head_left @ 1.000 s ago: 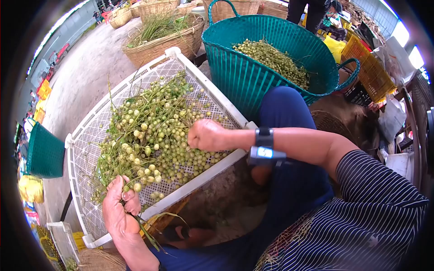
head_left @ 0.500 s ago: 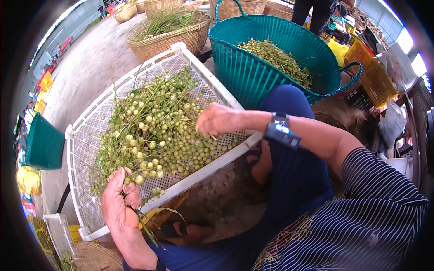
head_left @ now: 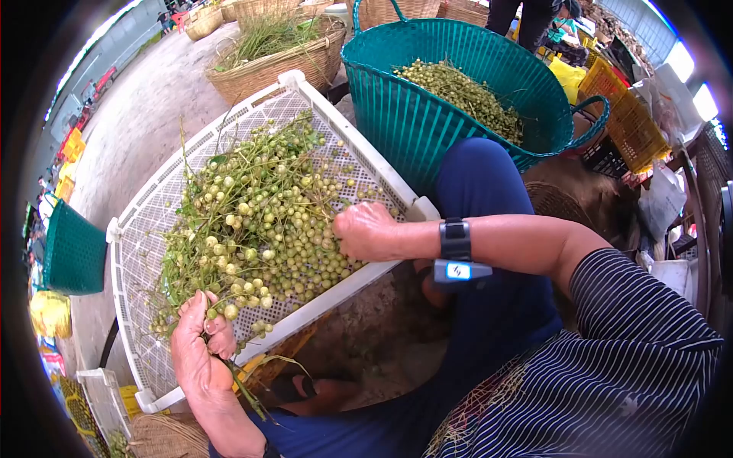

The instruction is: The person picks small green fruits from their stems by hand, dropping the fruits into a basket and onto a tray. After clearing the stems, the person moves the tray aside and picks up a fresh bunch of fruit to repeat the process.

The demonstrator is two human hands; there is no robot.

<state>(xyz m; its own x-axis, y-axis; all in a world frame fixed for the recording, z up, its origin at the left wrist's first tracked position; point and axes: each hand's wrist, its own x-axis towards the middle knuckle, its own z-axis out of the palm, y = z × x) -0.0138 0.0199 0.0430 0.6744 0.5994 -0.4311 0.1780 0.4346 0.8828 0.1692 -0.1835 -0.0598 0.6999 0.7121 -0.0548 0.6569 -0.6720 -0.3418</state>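
far left: a small teal bin [head_left: 72, 258] sits on the concrete just beside the tray's left edge.

your left hand: your left hand [head_left: 202, 355] is down at the near-left corner of the tray. The fingers are curled tight, thumb pressed over the top.

what it's got: a bunch of stems [head_left: 246, 391]. The cut ends poke out below your palm, and the leafy, berry-loaded tops fan up over the mesh.

the berries: the green berries [head_left: 267, 229] are heaped across the middle of the tray. Some are loose, lots are on their twigs. The loose ones pool toward the near-right side.

behind that: a wicker basket [head_left: 282, 69] of grassy greens stands just past the tray's far corner.

tray: a white perforated tray [head_left: 365, 156], tilted, near edge lower and toward your lap.

your right hand: your right hand [head_left: 366, 231] rests knuckles-up on the loose berries by the right rim. It's curled into a fist with the fingers tucked under, so I can't tell if anything's inside it.

wrist: a dark wrist band [head_left: 455, 240] with a small lit screen, just behind that hand.

right of the tray: a big teal basket [head_left: 427, 122] sits right against the tray's right side, with more of the same green fruit inside. Your blue-clad knee [head_left: 481, 191] is in front of it.

far right: a yellow crate [head_left: 630, 114] sits beside the basket's handle.
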